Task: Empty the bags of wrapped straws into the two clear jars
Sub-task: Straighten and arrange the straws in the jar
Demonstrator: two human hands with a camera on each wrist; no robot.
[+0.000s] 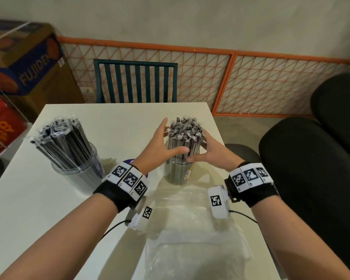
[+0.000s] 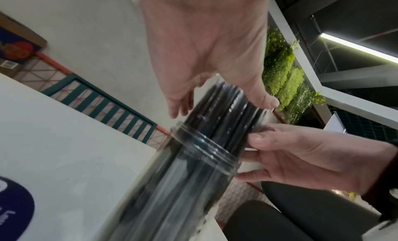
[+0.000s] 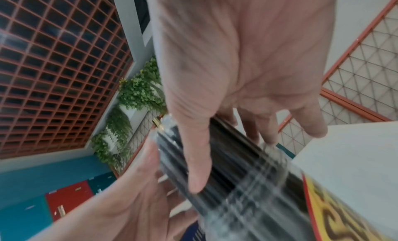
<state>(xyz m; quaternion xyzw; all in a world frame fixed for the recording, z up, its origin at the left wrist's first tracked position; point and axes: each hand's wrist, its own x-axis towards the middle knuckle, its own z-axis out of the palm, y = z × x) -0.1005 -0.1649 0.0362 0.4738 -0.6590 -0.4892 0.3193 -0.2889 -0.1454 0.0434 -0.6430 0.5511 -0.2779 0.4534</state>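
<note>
A white table (image 1: 38, 199) is filling most of the head view, with a teal slatted chair (image 1: 135, 81) standing at its far edge and cardboard boxes (image 1: 24, 63) stacking up to the left. An emptied clear plastic bag (image 1: 190, 229) is lying flat on the table between the forearms. Two clear jars are standing beyond it: the left jar (image 1: 79, 172) is holding a leaning sheaf of black wrapped straws (image 1: 63, 142), well apart from the hands, and the right jar (image 1: 179, 170) is holding an upright straw bundle (image 1: 185, 136). The left hand (image 1: 162, 146) and the right hand (image 1: 208, 152) are cupping that bundle just above the jar mouth, fingers spread and only lightly bent, thumbs lying across its near face, palms flanking its sides, neither hand clenching
</note>
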